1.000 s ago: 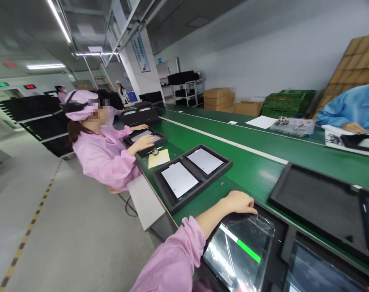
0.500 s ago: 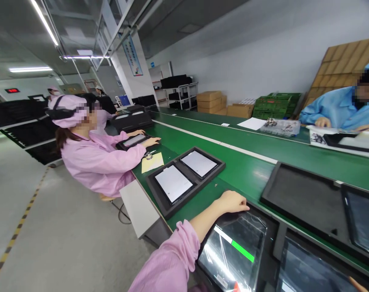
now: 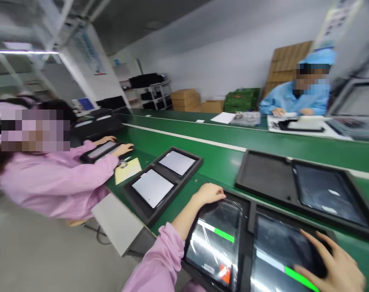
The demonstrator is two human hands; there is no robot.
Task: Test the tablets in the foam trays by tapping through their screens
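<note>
Two tablets lie side by side in a black foam tray on the table before me: the left tablet (image 3: pixel 214 243) and the right tablet (image 3: pixel 281 247), both lit with a white and green bar. My left hand (image 3: pixel 209 193) is closed over the tray's far left rim (image 3: pixel 243 198), at the top of the left tablet; its thumb is hidden. Over the right tablet, my right hand (image 3: pixel 339 259) is open, fingers spread across the screen's right side and one fingertip near the green bar. An orange-red patch (image 3: pixel 224 273) shows at the left tablet's lower edge.
Behind my tray lies another black tray (image 3: pixel 263 172) with a dark tablet (image 3: pixel 330 192) in its right half. To the left, a tray (image 3: pixel 147 219) holds two white-screened tablets. A co-worker in pink (image 3: pixel 56 178) sits beyond it; one in blue (image 3: pixel 309 95) sits across the table.
My view has swung to the right. My right hand, barely visible at the lower edge before, now spreads over the right tablet. My left hand keeps its place on the tray's rim.
</note>
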